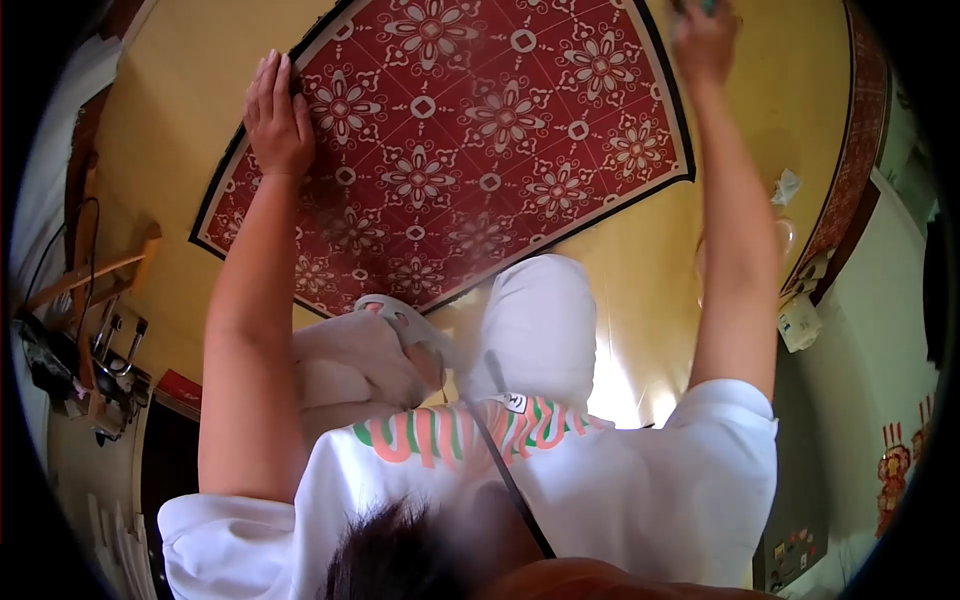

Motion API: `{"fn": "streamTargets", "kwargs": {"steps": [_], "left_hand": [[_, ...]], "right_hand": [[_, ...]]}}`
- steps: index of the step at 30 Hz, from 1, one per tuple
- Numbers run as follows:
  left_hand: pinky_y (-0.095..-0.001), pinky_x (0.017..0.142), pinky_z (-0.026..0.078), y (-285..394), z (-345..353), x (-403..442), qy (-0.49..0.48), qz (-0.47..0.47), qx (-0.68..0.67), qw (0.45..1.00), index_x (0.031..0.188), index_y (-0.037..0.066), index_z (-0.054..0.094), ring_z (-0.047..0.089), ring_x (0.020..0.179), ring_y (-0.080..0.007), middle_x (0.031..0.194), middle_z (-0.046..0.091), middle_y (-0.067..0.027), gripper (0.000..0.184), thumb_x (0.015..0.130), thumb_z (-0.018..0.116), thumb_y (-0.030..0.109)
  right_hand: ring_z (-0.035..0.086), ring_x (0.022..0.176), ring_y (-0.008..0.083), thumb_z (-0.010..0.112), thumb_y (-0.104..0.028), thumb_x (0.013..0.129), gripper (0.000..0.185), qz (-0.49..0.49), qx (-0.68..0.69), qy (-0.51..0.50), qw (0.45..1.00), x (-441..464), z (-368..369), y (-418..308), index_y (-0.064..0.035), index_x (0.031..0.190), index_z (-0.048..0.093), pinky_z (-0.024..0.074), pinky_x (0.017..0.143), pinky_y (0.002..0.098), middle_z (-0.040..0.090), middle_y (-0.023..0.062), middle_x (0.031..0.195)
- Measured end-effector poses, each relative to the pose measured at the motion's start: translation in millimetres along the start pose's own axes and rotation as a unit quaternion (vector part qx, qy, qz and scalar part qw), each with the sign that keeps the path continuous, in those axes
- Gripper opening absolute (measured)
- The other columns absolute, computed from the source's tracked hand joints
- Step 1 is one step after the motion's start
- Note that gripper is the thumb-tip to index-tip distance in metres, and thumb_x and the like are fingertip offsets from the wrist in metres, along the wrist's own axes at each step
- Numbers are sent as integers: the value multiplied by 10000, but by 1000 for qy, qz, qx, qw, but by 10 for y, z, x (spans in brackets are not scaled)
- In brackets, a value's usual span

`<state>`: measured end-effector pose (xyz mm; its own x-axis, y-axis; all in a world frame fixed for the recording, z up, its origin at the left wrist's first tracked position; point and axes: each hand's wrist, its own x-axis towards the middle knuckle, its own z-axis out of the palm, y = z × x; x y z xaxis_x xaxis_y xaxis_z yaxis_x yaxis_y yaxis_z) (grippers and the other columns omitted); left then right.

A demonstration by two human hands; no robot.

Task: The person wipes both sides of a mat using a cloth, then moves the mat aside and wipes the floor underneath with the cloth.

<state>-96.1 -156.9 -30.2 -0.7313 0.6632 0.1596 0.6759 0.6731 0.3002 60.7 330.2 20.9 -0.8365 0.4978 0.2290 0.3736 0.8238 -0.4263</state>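
A red patterned mat [420,180] with a dark border lies on the yellow floor. My left hand [278,118] rests at the mat's left edge, palm down, its fingers stretched out and the thumb a little apart. Off the mat's right side, near the top of the view, my right hand [705,38] is closed around a small greenish object [708,6]. That object is mostly cut off by the frame's upper edge, and the hand is slightly blurred.
My bent knees [540,310] are at the mat's near edge. A crumpled white scrap [786,187] lies on the floor at right. Another red patterned mat [858,130] runs along the right side. A wooden chair frame [140,262] stands at left.
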Motion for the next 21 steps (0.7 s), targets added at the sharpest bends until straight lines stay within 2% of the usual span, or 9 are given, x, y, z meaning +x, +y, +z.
{"fn": "streamTargets", "kwargs": {"steps": [1, 9, 13, 14, 15, 16, 17, 18, 21], "left_hand": [[-404, 1199, 275, 13, 0, 5, 0, -1, 4, 1000, 1518, 157, 437, 359, 1472, -243, 1581, 411, -42, 486, 1038, 428, 227], [-409, 1200, 260, 26, 20, -4, -13, -18, 6, 1000, 1525, 165, 426, 348, 1475, -246, 1595, 389, -39, 497, 1032, 439, 221], [-408, 1191, 264, 5, 45, 5, -8, 1, 1, 1000, 1525, 163, 427, 352, 1474, -252, 1595, 391, -45, 489, 1040, 437, 227], [-409, 1188, 266, 0, 42, -13, -6, 5, 0, 1000, 1525, 163, 427, 353, 1473, -254, 1594, 392, -47, 487, 1043, 436, 229], [-411, 1182, 271, -27, 55, -20, -2, 14, -14, 1000, 1526, 166, 427, 357, 1471, -256, 1592, 395, -52, 483, 1048, 435, 236], [-413, 1180, 272, -16, 58, -50, -6, 13, -13, 1000, 1527, 166, 427, 359, 1470, -257, 1592, 397, -52, 485, 1047, 435, 235], [-415, 1179, 273, -18, 65, -40, -4, 14, -10, 1000, 1527, 167, 426, 360, 1469, -257, 1591, 398, -51, 487, 1045, 436, 234], [-417, 1178, 273, -35, 62, -9, 2, 14, -4, 1000, 1528, 167, 426, 362, 1469, -258, 1590, 400, -51, 489, 1043, 436, 233], [-419, 1181, 264, -10, 42, 0, -7, 4, 5, 1000, 1532, 167, 418, 353, 1472, -259, 1593, 393, -49, 500, 1037, 433, 234]], "right_hand": [[593, 1104, 324, 618, -57, 883, 205, -123, -196, 46, 972, 50, -38, 308, -30, 1057, 723, 480, 901, 439, 694, 164, 1044], [614, 901, 255, 714, -157, 824, 451, -293, 90, -150, 940, -1581, 433, -1330, -190, 1269, 652, 538, 817, 383, 650, 67, 1070], [644, 1055, 267, 618, -37, 776, 618, -345, 162, -323, 866, -1160, 536, -675, -228, 1363, 595, 542, 887, 435, 666, 64, 1226], [645, 1044, 257, 602, -23, 807, 517, -315, 196, -240, 897, -787, 599, -327, -184, 1296, 647, 559, 815, 443, 656, 83, 1236], [644, 1088, 256, 576, -119, 959, 288, 47, 274, -348, 895, -485, 198, -310, -183, 1211, 699, 565, 839, 421, 699, 62, 1189], [581, 1150, 308, 590, -69, 910, 298, 173, 263, -421, 851, 124, -177, 138, -119, 1176, 715, 527, 882, 436, 661, 114, 1230], [584, 1136, 307, 591, -82, 901, 270, -42, 42, -235, 970, 134, -86, 365, -101, 1133, 728, 516, 880, 438, 662, 129, 1222], [586, 1121, 305, 591, -96, 893, 249, -119, -257, 39, 958, 168, -31, 462, -82, 1090, 741, 506, 879, 439, 663, 145, 1215], [641, 972, 250, 571, -181, 928, 213, -153, -221, 190, 944, -10, -64, 388, -115, 1019, 751, 516, 831, 400, 711, 119, 1058]]}}
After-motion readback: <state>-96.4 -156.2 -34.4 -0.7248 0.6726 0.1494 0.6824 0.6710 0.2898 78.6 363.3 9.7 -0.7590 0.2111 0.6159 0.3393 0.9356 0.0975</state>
